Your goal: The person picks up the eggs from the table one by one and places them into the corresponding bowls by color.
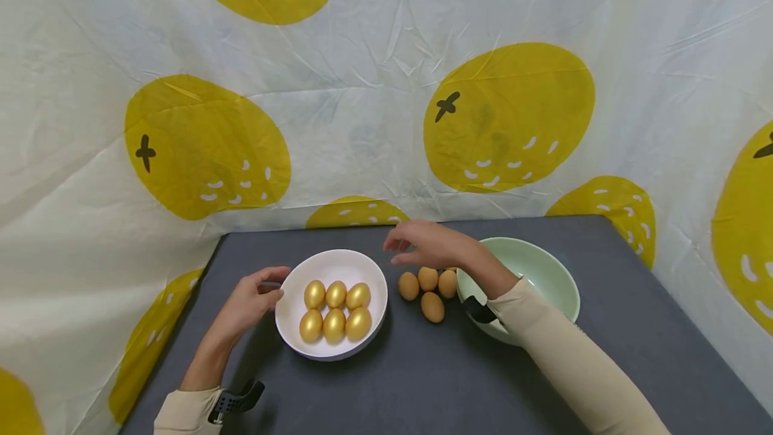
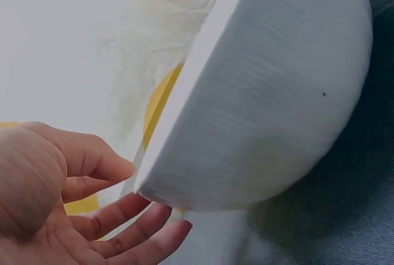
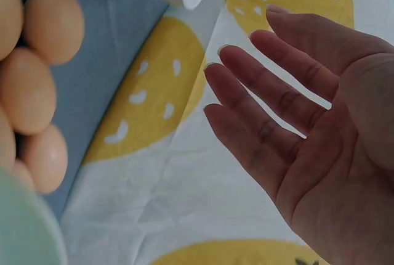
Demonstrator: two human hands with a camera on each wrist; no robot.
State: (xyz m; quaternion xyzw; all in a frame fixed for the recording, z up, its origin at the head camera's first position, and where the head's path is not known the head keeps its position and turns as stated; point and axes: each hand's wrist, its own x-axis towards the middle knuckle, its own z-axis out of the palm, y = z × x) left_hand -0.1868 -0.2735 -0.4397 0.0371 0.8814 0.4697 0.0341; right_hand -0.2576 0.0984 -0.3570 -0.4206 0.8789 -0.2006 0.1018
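Observation:
In the head view a white bowl (image 1: 331,352) holds several golden eggs (image 1: 335,295) in two rows. My left hand (image 1: 247,304) is at its left side. The left wrist view shows the thumb (image 2: 101,160) and fingers (image 2: 138,237) relaxed, tips right at the bowl's rim (image 2: 178,105). My right hand (image 1: 431,244) reaches over the table behind several brown eggs (image 1: 432,307), its fingers loosely extended and holding nothing. In the right wrist view the palm (image 3: 332,172) faces the camera, with brown eggs (image 3: 28,89) off to the left.
A pale green bowl (image 1: 552,274) stands right of the brown eggs, partly covered by my right forearm (image 1: 555,348). Both bowls are on a dark grey table (image 1: 398,388). A white cloth (image 1: 356,146) with yellow fruit prints hangs behind and along the sides.

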